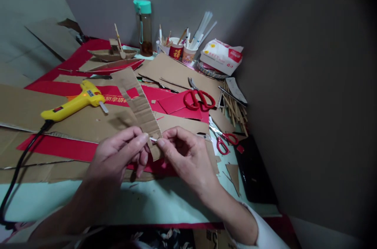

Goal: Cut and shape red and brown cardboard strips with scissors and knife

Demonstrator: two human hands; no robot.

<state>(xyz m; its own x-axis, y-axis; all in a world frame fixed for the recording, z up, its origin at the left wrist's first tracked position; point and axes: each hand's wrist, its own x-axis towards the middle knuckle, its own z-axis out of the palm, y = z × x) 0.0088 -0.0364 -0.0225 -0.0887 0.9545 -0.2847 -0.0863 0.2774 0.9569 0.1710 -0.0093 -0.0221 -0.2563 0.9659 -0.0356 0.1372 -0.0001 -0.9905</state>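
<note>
Near the table's [165, 202] front edge, left hand [118, 154] and right hand [185, 154] both pinched the near end of a notched cardboard strip [138, 101], its long axis running away toward the back-left corner, equally close to each.

A red paper cup [176, 52] at twelve o'clock bears the character 福. Yellow print on the red cardboard sheet [118, 99] and the white bag [223, 57] is illegible.

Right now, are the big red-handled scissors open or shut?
Shut: the big red-handled scissors lie flat on cardboard, blades together, handles side by side.
</note>
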